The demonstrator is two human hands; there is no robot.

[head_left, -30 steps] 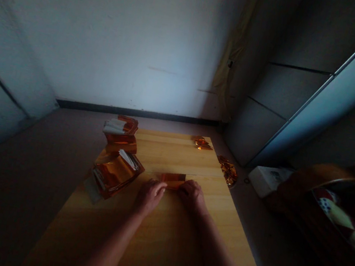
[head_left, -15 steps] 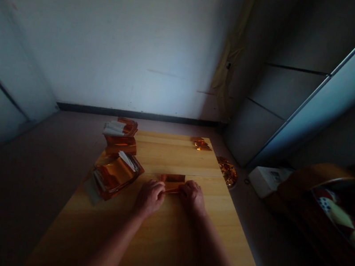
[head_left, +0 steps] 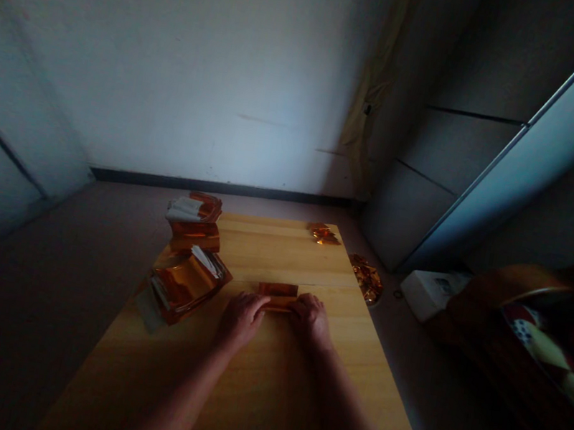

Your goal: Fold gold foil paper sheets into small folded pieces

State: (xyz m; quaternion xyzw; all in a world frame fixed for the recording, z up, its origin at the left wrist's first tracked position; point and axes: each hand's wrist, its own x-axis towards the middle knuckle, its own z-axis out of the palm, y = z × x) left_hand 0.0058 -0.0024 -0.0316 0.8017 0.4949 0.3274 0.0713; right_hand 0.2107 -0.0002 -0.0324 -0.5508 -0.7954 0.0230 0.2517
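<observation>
On the left of the worktop, a stack of foil packets and a nearer open packet are sitting apart from the hands. The left hand and right hand are each closing their grip on an orange foil strip, which is resting on the worktop between them. The step in hand looks like folding that strip, and the next move seems to call for pressing its crease flat. Further right, foil scraps are lying near the far edge.

Foil stacks lie left on the table; loose foil behind.
</observation>
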